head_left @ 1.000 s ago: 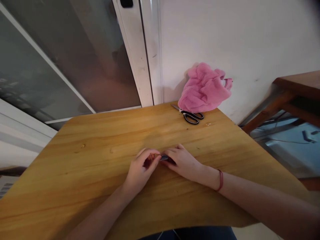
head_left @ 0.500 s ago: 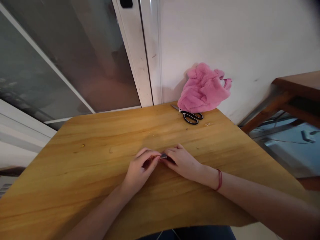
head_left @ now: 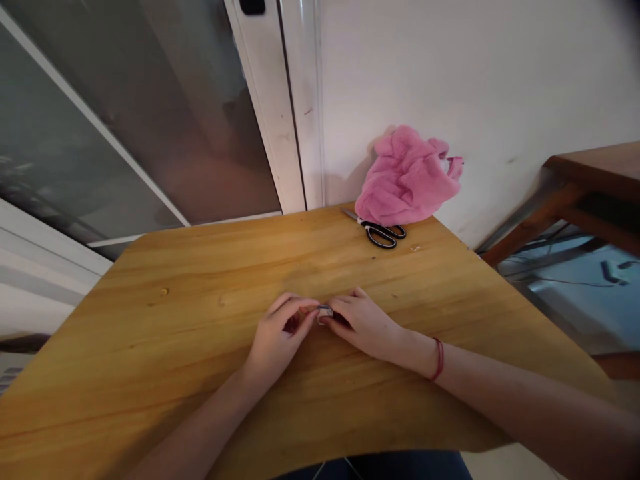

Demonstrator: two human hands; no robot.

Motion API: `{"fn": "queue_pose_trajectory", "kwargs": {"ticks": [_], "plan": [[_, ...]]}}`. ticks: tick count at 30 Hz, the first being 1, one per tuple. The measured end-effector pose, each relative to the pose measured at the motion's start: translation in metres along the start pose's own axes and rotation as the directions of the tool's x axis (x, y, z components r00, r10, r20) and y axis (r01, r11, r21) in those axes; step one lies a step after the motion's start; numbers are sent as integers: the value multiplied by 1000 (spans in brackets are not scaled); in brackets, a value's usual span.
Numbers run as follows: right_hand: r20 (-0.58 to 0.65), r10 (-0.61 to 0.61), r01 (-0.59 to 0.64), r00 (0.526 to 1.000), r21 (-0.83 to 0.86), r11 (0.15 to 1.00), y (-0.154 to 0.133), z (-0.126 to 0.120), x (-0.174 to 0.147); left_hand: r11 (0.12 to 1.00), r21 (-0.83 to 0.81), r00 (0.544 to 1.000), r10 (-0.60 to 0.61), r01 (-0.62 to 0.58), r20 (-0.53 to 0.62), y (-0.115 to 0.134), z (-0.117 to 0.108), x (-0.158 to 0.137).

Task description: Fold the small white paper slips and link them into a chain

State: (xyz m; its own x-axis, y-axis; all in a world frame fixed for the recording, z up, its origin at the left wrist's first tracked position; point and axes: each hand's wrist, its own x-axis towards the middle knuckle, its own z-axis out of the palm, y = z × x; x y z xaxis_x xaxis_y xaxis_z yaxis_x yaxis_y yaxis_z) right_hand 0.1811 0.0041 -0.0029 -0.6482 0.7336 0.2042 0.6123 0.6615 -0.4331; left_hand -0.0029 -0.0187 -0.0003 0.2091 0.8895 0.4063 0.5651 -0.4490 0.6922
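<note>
Between my two hands is a small whitish-grey piece (head_left: 325, 311) with a dark upper edge; it is too small to tell its kind. My left hand (head_left: 280, 327) pinches its left end between thumb and index finger. From the other side, my right hand (head_left: 363, 323), with a red cord at the wrist, has its fingers closed on the right end. Both hands are close together, low over the wooden table (head_left: 200, 373). Fingers cover part of the small piece.
Scissors (head_left: 381, 235) with black handles lie near the far edge, partly under a pink fluffy cloth (head_left: 407, 180) against the wall. A tiny yellow bit (head_left: 165, 291) is on the left side. A sliding door (head_left: 210, 120) stands behind; a brown wooden table (head_left: 575, 193) is at right.
The small piece between my fingers now shows more of its whitish face, as if turned. My left fingertips have shifted slightly left; my right hand is nearly still.
</note>
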Motion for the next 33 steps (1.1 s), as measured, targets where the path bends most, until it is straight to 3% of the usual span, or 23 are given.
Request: {"fn": "queue_pose_trajectory", "kwargs": {"ticks": [11,18,33], "plan": [[25,-2,2,1000,-12,1000,1,0,0,1000,-31,998,2,-1,57,3,-3,-1],[32,-3,3,999,-6,1000,0,-1,0,998,-16,996,-60,61,59,-2,-2,1],[52,-27,27,998,-1,1000,2,0,0,999,-31,990,-38,43,133,2,-4,2]]}}
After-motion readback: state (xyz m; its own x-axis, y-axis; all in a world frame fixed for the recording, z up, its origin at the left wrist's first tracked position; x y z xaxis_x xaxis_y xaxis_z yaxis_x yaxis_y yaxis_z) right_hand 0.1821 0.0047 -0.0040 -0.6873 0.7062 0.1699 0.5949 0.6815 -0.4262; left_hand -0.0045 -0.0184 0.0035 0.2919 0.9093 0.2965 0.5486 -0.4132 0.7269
